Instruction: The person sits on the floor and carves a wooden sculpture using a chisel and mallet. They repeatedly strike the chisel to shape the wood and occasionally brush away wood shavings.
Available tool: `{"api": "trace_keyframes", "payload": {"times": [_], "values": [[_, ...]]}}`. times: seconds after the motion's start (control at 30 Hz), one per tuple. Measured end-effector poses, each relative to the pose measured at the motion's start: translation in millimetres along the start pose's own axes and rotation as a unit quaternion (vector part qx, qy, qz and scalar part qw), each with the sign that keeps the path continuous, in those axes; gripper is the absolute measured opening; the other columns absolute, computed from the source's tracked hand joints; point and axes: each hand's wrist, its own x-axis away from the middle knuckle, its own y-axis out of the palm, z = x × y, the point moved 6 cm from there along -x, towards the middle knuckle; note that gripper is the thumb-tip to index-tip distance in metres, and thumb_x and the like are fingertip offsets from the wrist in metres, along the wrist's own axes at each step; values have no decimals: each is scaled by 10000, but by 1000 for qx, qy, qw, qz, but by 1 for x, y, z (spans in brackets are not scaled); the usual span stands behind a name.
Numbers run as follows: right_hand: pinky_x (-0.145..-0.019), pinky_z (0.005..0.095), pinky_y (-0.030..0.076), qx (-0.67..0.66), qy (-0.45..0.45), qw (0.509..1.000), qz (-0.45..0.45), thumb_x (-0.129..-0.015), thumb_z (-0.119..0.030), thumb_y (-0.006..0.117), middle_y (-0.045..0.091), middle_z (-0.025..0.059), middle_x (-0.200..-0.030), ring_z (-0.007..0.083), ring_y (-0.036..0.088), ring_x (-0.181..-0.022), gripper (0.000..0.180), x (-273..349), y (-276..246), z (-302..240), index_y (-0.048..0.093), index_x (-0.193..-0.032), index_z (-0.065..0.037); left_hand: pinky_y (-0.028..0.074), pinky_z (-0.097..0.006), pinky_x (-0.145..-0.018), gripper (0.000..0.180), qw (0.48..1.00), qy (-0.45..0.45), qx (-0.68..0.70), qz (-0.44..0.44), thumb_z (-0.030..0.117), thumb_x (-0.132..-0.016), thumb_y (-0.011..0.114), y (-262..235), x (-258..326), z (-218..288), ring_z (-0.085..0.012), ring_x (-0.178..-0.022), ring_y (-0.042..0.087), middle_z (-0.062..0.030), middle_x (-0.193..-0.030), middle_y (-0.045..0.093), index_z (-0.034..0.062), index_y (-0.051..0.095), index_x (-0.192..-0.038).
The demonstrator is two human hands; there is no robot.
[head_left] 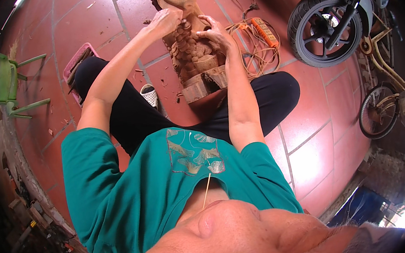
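A brown wood carving [189, 44] stands on the floor between my bent legs. Draped folds show on its upper part, rounded lumps lower down, and its base [203, 84] is blocky. My left hand [165, 22] is closed against the carving's left side at mid-height; whatever its fingers hold is hidden. Against the right side rests my right hand [216, 33], its thumb and fingers spread and touching the wood. The top of the carving runs out of the picture.
An orange power strip [265, 32] with tangled cord lies right of the carving. Beyond it stands a motorbike wheel [325, 27], with a bicycle [380, 107] nearer. At left are a pink basket [69, 71] and a green plastic chair [4, 78]. Wood chips dot the red tiles.
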Motion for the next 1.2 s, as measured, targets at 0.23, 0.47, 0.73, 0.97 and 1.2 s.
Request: {"api": "trace_keyframes", "payload": {"times": [0.23, 0.47, 0.73, 0.97, 1.2], "values": [[-1104, 369, 371, -3, -16, 1000, -10, -789, -71, 735, 418, 168, -1514, 285, 433, -1358, 708, -4, 0, 9, 443, -1433, -61, 512, -500, -621, 64, 997, -24, -66, -12, 49, -804, 575, 11, 9, -1, -428, -747, 659, -234, -730, 640, -13, 593, -809], [-1056, 377, 433, 38, -53, 998, 17, -739, -185, 795, 511, 192, -1428, 297, 529, -1281, 743, -11, -1, 10, 484, -1401, -54, 513, -476, -668, 115, 987, -132, -62, -64, 50, -787, 602, 0, 48, -47, -411, -761, 666, -242, -802, 669, 0, 655, -877], [-1030, 425, 452, 76, -38, 994, 62, -746, -374, 765, 595, 176, -1334, 321, 582, -1206, 719, -25, -2, 23, 525, -1380, -135, 514, -456, -715, 90, 965, -209, 96, 129, 140, -866, 626, 4, 51, -31, -370, -814, 669, -166, -851, 693, 64, 666, -892], [-1057, 468, 390, 195, -44, 975, 100, -748, -369, 736, 605, 158, -1302, 378, 503, -1224, 655, -14, -2, -3, 563, -1348, -172, 534, -399, -745, 120, 979, -171, 87, 66, 135, -821, 690, 36, 64, -26, -296, -811, 691, -134, -888, 724, 78, 713, -924], [-1065, 467, 375, 200, -55, 973, 103, -765, -344, 697, 599, 163, -1288, 390, 490, -1218, 617, -12, 1, 2, 571, -1340, -161, 539, -341, -743, 159, 931, -276, 202, 129, 153, -770, 761, 29, 74, -46, -199, -783, 701, -107, -873, 748, 81, 763, -912]]}}
